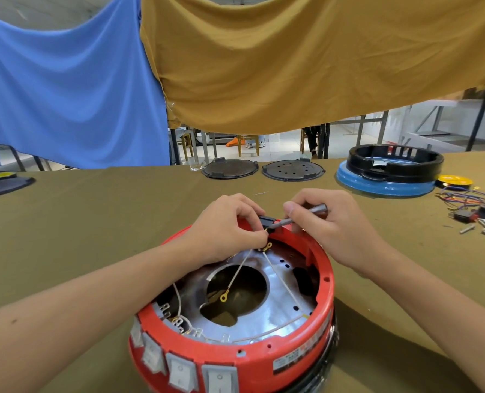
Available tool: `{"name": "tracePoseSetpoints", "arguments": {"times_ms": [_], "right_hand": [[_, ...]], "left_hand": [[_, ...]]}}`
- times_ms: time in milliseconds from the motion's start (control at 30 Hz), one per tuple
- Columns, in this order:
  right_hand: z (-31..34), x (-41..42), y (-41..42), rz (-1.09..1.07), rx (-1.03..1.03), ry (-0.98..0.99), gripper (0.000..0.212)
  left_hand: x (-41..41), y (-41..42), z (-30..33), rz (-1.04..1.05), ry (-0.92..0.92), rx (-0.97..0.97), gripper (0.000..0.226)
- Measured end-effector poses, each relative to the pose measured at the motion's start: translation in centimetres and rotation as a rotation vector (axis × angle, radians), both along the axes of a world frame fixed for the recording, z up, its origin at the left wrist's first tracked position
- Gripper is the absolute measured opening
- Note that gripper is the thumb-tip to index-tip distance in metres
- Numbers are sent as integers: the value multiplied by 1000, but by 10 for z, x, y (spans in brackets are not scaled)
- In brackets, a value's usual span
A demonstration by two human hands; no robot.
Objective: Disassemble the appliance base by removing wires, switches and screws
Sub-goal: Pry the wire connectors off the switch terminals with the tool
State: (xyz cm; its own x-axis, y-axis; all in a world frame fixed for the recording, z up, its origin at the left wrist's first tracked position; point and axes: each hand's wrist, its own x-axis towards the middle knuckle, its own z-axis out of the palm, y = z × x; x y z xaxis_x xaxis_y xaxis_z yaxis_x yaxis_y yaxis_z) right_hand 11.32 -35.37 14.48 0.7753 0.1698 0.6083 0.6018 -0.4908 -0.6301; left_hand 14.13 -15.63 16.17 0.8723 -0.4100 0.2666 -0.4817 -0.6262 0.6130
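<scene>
A round red appliance base (pixel 286 355) lies upside down near the table's front edge, with a silver plate (pixel 275 296) inside and several white rocker switches (pixel 179 370) on its front wall. Two thin white wires with yellow ring terminals (pixel 225 296) cross the plate. At the far rim sits a small black part (pixel 267 221). My left hand (pixel 224 228) pinches that part. My right hand (pixel 329 225) grips a grey screwdriver (pixel 306 212) whose tip touches the black part.
Two dark round plates (pixel 230 168) (pixel 293 171) lie at the table's far edge. A black ring on a blue base (pixel 388 177) stands far right, beside a yellow disc (pixel 455 180). Loose wires, switches and screws (pixel 473 208) are piled at the right. Blue and mustard cloths hang behind.
</scene>
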Motion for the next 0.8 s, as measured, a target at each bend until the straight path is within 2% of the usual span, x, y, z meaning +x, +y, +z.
{"name": "tracePoseSetpoints", "arguments": {"times_ms": [167,367,800], "right_hand": [[2,3,-1,9,118,105,28],[-1,-1,2,-44,-87,-82,25],[-1,-2,0,-64,-186,-197,22]], "left_hand": [[-1,0,0,7,9,7,13],[-1,0,1,10,15,10,11],[0,1,-1,6,11,-4,19]]}}
